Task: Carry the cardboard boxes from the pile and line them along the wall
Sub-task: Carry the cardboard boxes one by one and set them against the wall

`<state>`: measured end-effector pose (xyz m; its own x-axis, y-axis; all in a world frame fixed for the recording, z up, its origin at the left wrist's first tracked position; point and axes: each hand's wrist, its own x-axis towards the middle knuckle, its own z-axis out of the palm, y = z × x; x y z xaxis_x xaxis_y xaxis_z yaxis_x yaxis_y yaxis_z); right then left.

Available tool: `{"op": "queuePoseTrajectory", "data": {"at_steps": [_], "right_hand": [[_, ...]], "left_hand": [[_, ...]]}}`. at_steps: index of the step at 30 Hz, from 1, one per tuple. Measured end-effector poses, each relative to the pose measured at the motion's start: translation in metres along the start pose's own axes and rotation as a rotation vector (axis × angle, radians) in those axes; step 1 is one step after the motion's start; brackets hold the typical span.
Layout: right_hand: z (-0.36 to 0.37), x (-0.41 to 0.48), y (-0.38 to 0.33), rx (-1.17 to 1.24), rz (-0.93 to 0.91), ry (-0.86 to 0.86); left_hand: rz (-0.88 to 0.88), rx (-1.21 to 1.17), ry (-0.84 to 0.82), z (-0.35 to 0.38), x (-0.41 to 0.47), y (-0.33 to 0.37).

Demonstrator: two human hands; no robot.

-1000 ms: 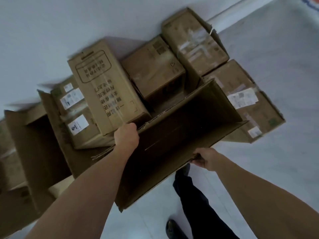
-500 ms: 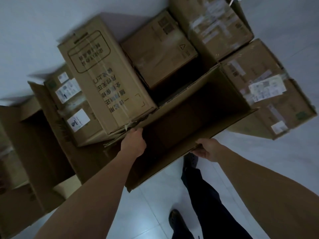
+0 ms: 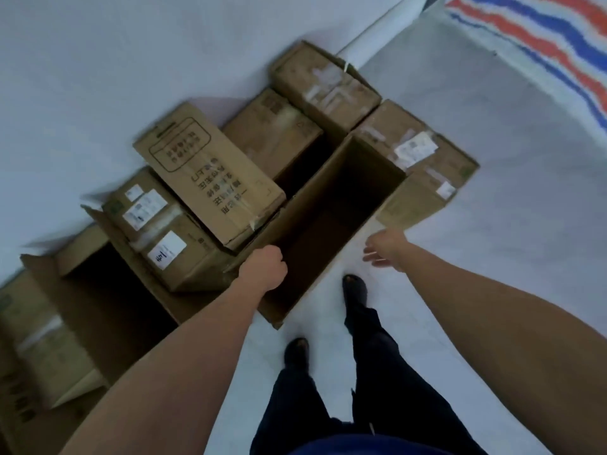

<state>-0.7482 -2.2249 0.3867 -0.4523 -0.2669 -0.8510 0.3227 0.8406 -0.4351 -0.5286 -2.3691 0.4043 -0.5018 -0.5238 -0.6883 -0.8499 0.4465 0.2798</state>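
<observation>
A large open cardboard box (image 3: 331,224) stands on the floor in front of a row of boxes along the white wall (image 3: 98,77). My left hand (image 3: 264,269) grips the box's near-left rim, fingers curled over the edge. My right hand (image 3: 386,249) hovers just off the box's right edge with fingers spread, holding nothing. Behind the open box lie a long printed box (image 3: 210,178), a labelled box (image 3: 161,231) and sealed taped boxes (image 3: 325,83).
More open and sealed boxes (image 3: 49,323) crowd the left side by the wall. Another labelled box (image 3: 423,162) sits right of the open one. My feet (image 3: 354,287) stand on pale floor (image 3: 509,208). A striped mat (image 3: 542,37) lies at top right.
The open box has been lowered onto the floor against the row. My right hand let go of its right edge and opened; my left hand still grips the rim.
</observation>
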Motion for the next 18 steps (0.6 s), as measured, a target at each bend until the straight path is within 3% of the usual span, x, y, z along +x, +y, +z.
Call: {"op": "queuePoseTrajectory", "data": {"at_steps": [8, 18], "right_hand": [[-0.023, -0.116, 0.099, -0.065, -0.036, 0.101], [-0.154, -0.234, 0.282, 0.053, 0.028, 0.415]], "left_hand": [[0.214, 0.221, -0.042, 0.003, -0.083, 0.033], [0.568, 0.616, -0.043, 0.075, -0.182, 0.215]]}}
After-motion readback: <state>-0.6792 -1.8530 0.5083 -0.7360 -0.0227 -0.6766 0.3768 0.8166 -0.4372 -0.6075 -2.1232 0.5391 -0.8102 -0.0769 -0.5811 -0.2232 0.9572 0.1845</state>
